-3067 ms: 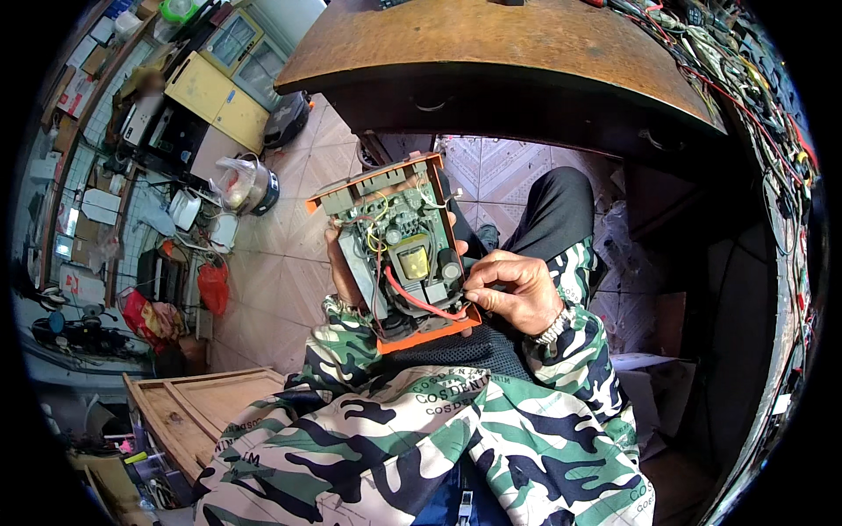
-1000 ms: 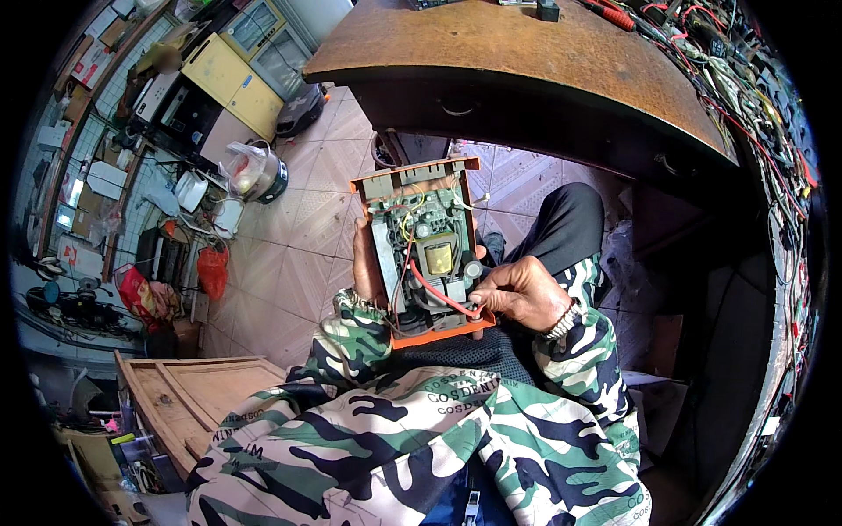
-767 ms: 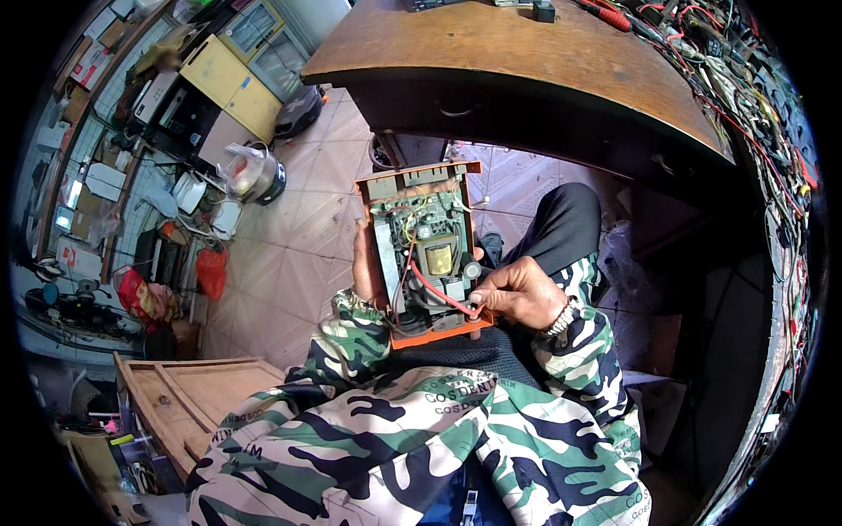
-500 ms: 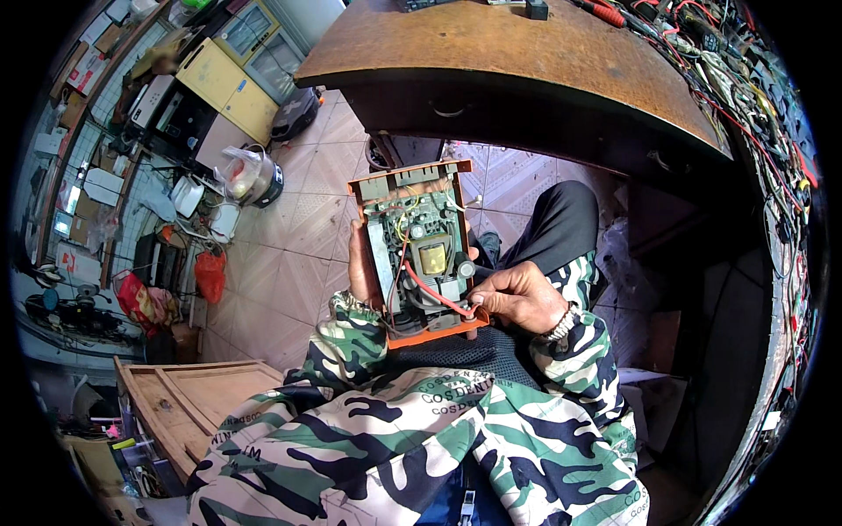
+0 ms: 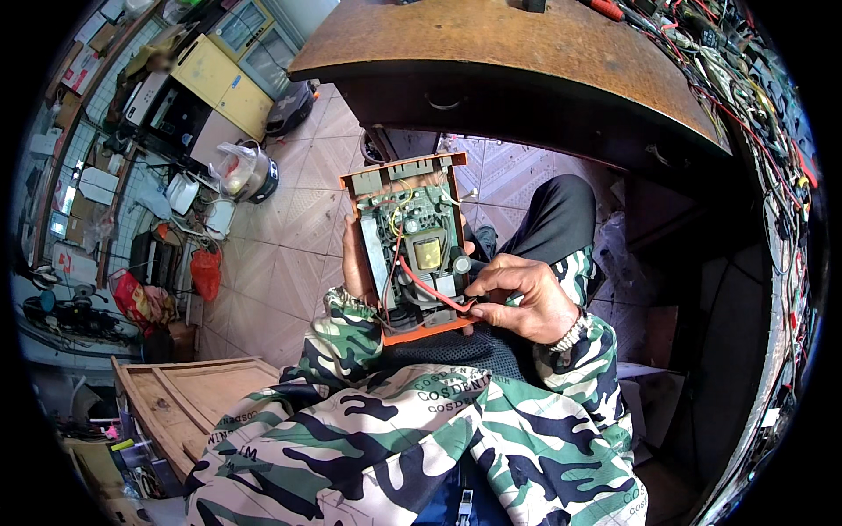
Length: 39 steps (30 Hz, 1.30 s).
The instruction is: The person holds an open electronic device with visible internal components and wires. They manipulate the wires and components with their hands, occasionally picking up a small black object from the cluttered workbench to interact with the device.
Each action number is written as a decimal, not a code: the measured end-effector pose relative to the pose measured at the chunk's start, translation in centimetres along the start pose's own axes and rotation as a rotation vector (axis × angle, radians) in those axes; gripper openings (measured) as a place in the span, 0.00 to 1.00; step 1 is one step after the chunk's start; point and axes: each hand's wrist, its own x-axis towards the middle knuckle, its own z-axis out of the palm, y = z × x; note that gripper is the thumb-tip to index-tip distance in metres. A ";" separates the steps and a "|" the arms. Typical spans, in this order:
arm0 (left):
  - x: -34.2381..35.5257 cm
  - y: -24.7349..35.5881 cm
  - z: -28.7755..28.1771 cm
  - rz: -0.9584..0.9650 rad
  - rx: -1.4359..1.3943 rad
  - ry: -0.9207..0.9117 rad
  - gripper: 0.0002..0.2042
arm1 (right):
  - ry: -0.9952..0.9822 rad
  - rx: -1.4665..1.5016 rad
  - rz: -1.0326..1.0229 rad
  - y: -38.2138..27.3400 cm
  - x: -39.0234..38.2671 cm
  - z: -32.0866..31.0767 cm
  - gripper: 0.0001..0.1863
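Observation:
An opened electronic device (image 5: pixel 371 254) with an orange metal case sits tilted above my lap, its inside facing up. A green circuit board, several thin wires and a yellow-wrapped transformer (image 5: pixel 427 253) show in it. My left hand (image 5: pixel 353 263) grips the case's left side, with its other fingers hidden underneath. At the near right corner, my right hand (image 5: pixel 533 300) is closed in a pinch, thumb and forefinger at the end of a thick red wire (image 5: pixel 424 285). That wire curves over dark cables at the near end. The exact contact at its tip is partly covered by the fingers.
A brown wooden desk (image 5: pixel 491 53) with drawers stands ahead. Tangled cables (image 5: pixel 719 79) line the right edge. On the tiled floor to the left are a bucket (image 5: pixel 257 180) with a plastic bag and a red bag (image 5: pixel 206 273). A wooden panel (image 5: pixel 197 394) lies near left.
The device has shifted slightly left in view. My right hand's thumb and forefinger have rolled a little at the red wire's end, and the hand shows more of its back.

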 end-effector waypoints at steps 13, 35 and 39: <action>-0.3 0.0 -0.3 0.045 0.062 0.106 0.53 | 0.145 -0.594 -0.192 -3.0 -0.4 2.7 0.09; 0.5 -0.2 -2.3 0.164 -0.040 0.242 0.31 | 0.139 0.283 0.171 1.3 0.1 1.2 0.07; 0.2 -0.3 -3.3 0.177 -0.034 0.249 0.31 | 0.135 0.415 0.172 2.7 0.1 1.5 0.06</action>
